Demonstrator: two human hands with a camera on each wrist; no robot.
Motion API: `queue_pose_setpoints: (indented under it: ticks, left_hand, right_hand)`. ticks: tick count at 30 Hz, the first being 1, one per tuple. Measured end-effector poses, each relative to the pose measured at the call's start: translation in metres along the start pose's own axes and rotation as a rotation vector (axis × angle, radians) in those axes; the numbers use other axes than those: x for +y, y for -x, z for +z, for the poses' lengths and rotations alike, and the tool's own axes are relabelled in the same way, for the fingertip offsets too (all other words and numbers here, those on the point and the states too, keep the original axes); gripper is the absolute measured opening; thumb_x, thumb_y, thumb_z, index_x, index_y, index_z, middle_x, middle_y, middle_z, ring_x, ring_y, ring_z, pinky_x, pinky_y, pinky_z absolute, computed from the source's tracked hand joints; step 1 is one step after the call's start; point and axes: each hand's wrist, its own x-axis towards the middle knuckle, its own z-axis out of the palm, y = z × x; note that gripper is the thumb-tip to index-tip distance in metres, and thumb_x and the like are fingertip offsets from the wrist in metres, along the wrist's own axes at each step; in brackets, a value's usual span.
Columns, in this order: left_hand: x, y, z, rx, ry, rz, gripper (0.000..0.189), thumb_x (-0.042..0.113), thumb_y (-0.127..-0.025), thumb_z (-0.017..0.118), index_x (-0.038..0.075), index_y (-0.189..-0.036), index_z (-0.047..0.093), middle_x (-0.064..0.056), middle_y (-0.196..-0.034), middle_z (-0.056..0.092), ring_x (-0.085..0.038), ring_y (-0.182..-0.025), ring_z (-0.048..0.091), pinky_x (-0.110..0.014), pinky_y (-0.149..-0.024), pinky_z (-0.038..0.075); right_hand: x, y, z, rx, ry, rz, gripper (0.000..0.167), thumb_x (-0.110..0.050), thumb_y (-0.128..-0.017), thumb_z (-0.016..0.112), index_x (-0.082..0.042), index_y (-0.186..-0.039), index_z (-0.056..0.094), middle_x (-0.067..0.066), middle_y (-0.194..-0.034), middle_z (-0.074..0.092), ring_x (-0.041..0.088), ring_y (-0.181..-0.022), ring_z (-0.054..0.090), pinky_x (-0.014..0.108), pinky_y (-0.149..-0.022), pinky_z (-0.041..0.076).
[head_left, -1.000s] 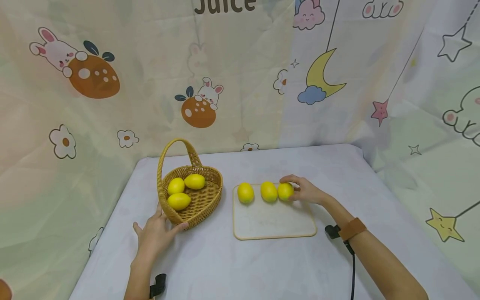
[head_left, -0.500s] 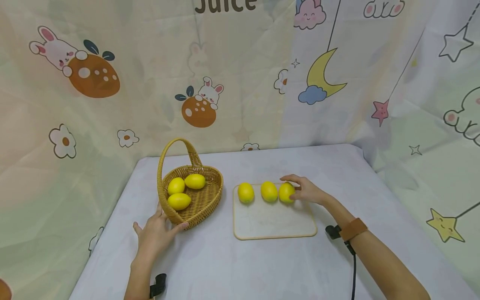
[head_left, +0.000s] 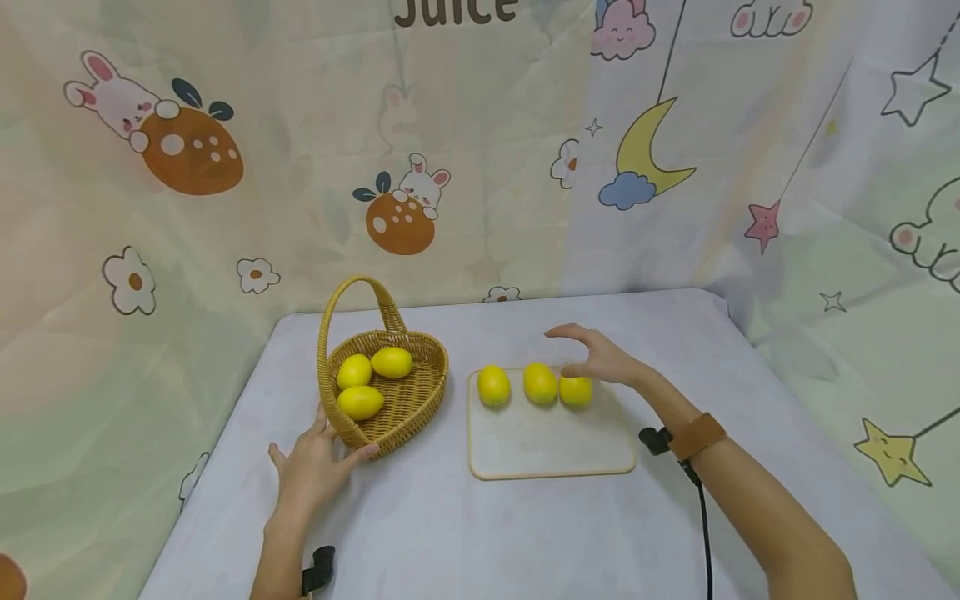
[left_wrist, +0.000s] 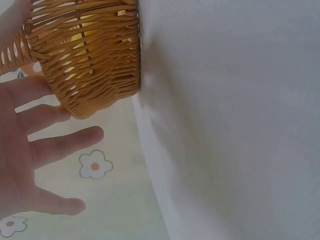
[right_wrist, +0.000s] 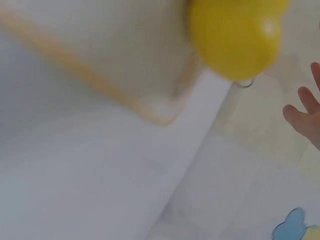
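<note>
Lemons point(head_left: 541, 384), three of them and bright yellow, line the far edge of a white, tan-rimmed board point(head_left: 551, 450) as I follow the scene remotely through my head camera. The leftmost lemon point(head_left: 493, 387) sits a little apart; the other two are just beside each other, nearer the board's far right corner. Over the rightmost lemon point(head_left: 577, 393) hangs the person's right hand point(head_left: 603, 360), thumb and fingers spread well apart with nothing held. On my right wrist feed, where the fruit is blurred, the visible fingers stand clear of the yellow shapes.

Left of the board, and apart from it, rests a woven basket point(head_left: 411, 425) with a tall arched handle point(head_left: 392, 315). Three more lemons point(head_left: 361, 403) lie inside, grouped on the side away from the board. At the basket's near end is the left hand point(head_left: 309, 467), its fingers fanned; my left wrist feed shows two of them meeting the wicker and two extended free.

Right of the board, a brown band point(head_left: 697, 436) circles the right wrist, with a small black camera point(head_left: 656, 441) and a dark cable point(head_left: 707, 533) trailing below. Beneath the board spreads a white cloth point(head_left: 510, 533); beyond it hangs a pale backdrop point(head_left: 495, 125) printed with a crescent moon point(head_left: 634, 150), rabbits point(head_left: 423, 188) and the word "Juice" point(head_left: 456, 10).
</note>
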Motion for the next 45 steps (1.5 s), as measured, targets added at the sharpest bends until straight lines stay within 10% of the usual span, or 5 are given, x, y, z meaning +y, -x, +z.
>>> queue_pose_setpoints:
  ticks: [22,45]
  left_hand:
    - [-0.002,-0.001,0.000,-0.020,0.000,-0.018,0.090,0.065,-0.082,0.069,0.006,-0.147,0.049,-0.026,-0.159,0.020,-0.056,-0.129,0.044,-0.088,-0.095,0.001]
    - [-0.001,0.001,0.000,-0.017,-0.014,-0.013,0.088,0.072,-0.084,0.062,0.013,-0.148,0.049,-0.024,-0.159,0.021,-0.054,-0.127,0.048,-0.088,-0.094,0.001]
  right_hand:
    - [-0.109,-0.124,0.088,-0.349,-0.143,-0.269,0.054,0.002,-0.086,0.068,-0.002,-0.139,0.056,0.014,-0.144,0.053,0.024,-0.141,0.039,0.043,-0.117,0.030]
    - [-0.155,-0.190,0.182,-0.570,0.004,-0.323,0.054,0.018,-0.085,0.063,-0.002,-0.135,0.060,0.009,-0.140,0.058,0.019,-0.137,0.044,0.038,-0.115,0.034]
